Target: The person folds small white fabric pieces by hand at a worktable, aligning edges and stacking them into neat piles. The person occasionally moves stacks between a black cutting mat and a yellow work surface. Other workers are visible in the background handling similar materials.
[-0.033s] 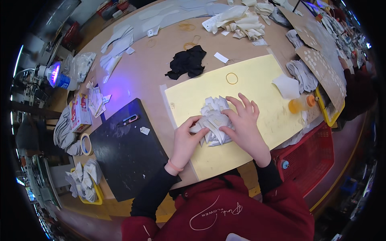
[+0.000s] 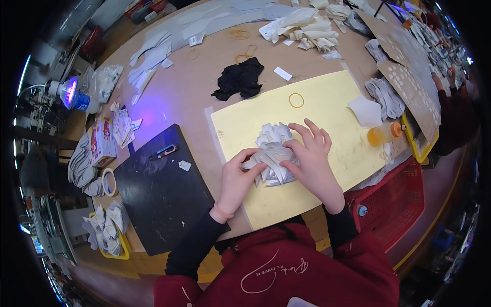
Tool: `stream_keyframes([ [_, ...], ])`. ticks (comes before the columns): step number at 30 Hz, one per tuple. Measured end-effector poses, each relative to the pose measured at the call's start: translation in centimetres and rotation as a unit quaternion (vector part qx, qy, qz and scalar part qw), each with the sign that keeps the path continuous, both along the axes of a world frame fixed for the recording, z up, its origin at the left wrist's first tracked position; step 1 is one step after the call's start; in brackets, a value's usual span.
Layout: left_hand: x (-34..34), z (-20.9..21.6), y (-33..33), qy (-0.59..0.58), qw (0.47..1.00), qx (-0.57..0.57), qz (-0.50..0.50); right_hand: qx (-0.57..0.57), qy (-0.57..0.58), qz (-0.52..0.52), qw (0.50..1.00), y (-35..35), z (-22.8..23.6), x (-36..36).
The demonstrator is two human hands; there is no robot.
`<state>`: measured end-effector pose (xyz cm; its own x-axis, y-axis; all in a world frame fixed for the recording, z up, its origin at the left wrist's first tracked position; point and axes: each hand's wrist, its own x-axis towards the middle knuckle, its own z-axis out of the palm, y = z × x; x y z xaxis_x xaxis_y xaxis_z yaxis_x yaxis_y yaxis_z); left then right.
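A loose stack of small grey and white cut fabric-like pieces (image 2: 273,156) lies overlapping on the yellow sheet (image 2: 327,107). At its left edge my left hand (image 2: 238,174) pinches some pieces between thumb and curled fingers. From the right, my right hand (image 2: 313,163) holds the same stack with thumb and index finger, its other fingers raised and spread. The hands partly cover the pieces' edges. Beyond the stack, a yellow rubber band (image 2: 296,100) rests on the sheet, and a crumpled black cloth (image 2: 239,79) lies past the sheet's far left corner.
Left of the sheet is a black board (image 2: 158,189) with a cutter-like tool (image 2: 166,151). An orange-capped bottle (image 2: 384,134) stands at right, above a red basket (image 2: 394,204). Further left are a tape roll (image 2: 109,182), a lit lamp (image 2: 69,93) and a yellow bin of pieces (image 2: 110,230).
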<state>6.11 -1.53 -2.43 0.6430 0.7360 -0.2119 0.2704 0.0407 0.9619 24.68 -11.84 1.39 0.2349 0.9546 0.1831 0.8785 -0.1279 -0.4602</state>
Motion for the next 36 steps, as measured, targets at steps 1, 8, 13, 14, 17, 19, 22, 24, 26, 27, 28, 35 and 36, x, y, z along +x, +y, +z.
stream_keyframes([
  [1,-0.1,0.0,0.0,-0.037,0.999,-0.033,0.015,0.021,0.015,-0.002,1.0,-0.1,0.1,0.0],
  [8,0.5,1.7,0.2,-0.189,0.98,-0.051,-0.02,0.066,0.213,-0.042,0.974,-1.4,0.2,-0.7],
  [13,0.6,3.0,-0.6,-0.204,0.975,-0.077,-0.035,0.085,0.355,-0.039,0.93,-1.4,-0.2,-2.4],
  [14,0.6,3.0,-0.5,-0.21,0.975,-0.07,-0.031,0.103,0.338,-0.035,0.935,-1.4,-0.2,-2.4],
  [17,-0.4,3.2,0.4,-0.149,0.985,-0.057,-0.066,0.129,0.315,-0.036,0.939,-1.4,0.5,-2.6],
  [19,-1.3,3.3,1.0,-0.126,0.989,-0.004,-0.084,0.123,0.321,-0.032,0.939,-0.7,1.3,-3.0],
  [22,-1.4,2.9,0.3,-0.152,0.976,0.133,-0.075,0.1,0.352,-0.024,0.93,-0.2,1.5,-4.4],
  [24,-1.3,3.4,0.3,-0.158,0.975,0.146,-0.063,0.117,0.383,-0.023,0.916,0.0,0.8,-5.2],
  [26,-2.2,2.9,0.2,-0.152,0.984,0.069,-0.054,0.1,0.451,-0.016,0.887,0.2,0.0,-5.9],
  [27,-2.3,2.8,0.3,-0.151,0.985,0.069,-0.051,0.092,0.478,-0.026,0.873,0.1,-0.2,-5.9],
  [28,-2.6,2.8,0.3,-0.148,0.986,0.068,-0.044,0.091,0.465,-0.019,0.88,0.1,-0.5,-6.1],
  [35,-4.3,0.7,0.9,-0.097,0.994,0.025,0.04,0.07,0.351,0.016,0.934,2.3,-2.1,-7.8],
  [36,-4.1,0.2,0.7,-0.082,0.995,0.01,0.061,0.061,0.323,0.019,0.944,2.4,-2.0,-7.7],
])
